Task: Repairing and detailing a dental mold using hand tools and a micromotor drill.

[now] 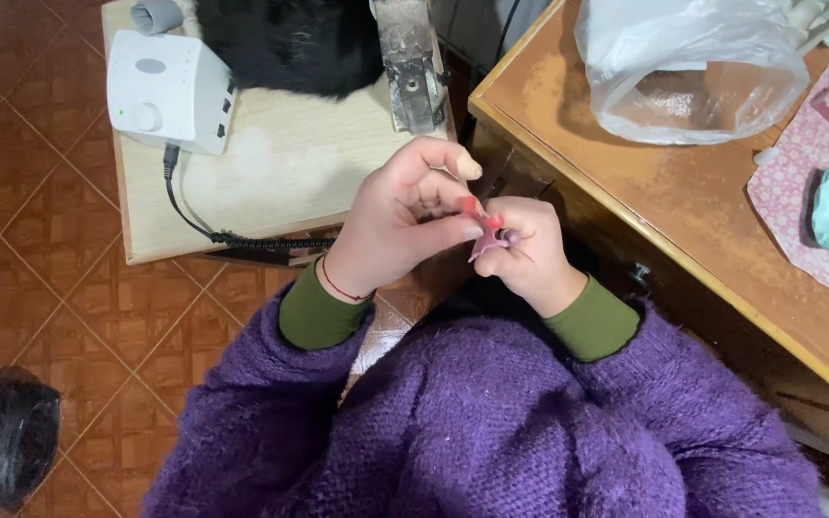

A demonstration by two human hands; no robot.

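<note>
Both hands pinch a small pink clay piece (485, 245): left hand (400, 225) shapes, right hand (525, 251) should steady gently.

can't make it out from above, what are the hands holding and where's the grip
A small pink clay-like piece, pinched between fingertips of both hands: left hand at its reddish upper end, right hand around its lower part.

Even indoor light, sharp overall.
Soft glare on clear plastic bag (691, 67) and desk (626, 182); faint shadows; dim floor (40, 269) corners; slight edge stretch.
</note>
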